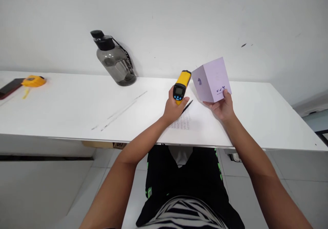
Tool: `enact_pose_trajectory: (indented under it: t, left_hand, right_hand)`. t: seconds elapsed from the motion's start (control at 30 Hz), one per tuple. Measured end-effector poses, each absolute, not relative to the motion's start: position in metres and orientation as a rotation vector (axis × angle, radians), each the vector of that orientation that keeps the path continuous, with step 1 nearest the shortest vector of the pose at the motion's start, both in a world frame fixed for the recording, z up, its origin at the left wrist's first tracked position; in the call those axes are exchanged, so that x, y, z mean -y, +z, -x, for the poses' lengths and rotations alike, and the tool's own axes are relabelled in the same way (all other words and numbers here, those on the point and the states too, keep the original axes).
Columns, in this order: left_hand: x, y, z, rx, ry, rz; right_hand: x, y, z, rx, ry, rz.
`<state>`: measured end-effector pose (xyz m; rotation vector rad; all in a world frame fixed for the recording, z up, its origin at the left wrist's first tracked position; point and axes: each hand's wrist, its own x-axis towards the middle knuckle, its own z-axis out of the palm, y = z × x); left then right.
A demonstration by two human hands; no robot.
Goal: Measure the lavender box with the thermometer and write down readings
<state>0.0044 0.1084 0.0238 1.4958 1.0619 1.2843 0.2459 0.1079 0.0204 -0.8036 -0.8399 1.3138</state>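
My left hand (174,108) is closed around a yellow and black infrared thermometer (183,82), its small grey screen and blue buttons facing me. In my right hand (223,108) is a light purple folded card (217,77), held up partly open by its lower edge, with dark purple printed figures on it. The thermometer's front end is close to the card's left edge. Under my left hand, a black pen (188,106) rests on a sheet of paper (183,124) covered in handwriting; the hand and wrist hide part of both.
A grey see-through water bottle (116,63) with a black lid stands against the wall. At the far left lie a yellow tape measure (34,81) and a dark flat object (11,88). Dark streaks mark the white table (71,109). Its front edge runs above my lap.
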Motion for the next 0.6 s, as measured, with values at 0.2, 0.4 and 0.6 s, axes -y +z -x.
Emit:
enact_pose_trajectory:
  t: [0.2,0.4,0.6]
  left_hand:
    - [-0.11,0.026,-0.002,-0.991,1.367,-1.455]
    - [-0.113,0.026,-0.005,-1.033,1.331,-1.454]
    - [-0.11,0.028,-0.005,-1.018,1.317,-1.548]
  right_hand:
    - [-0.121,0.005,-0.255,0.767,1.209,0.879]
    - [-0.123,0.001,-0.259,0.755,1.213,0.879]
    - [-0.12,0.002,-0.257,0.877,1.22,0.879]
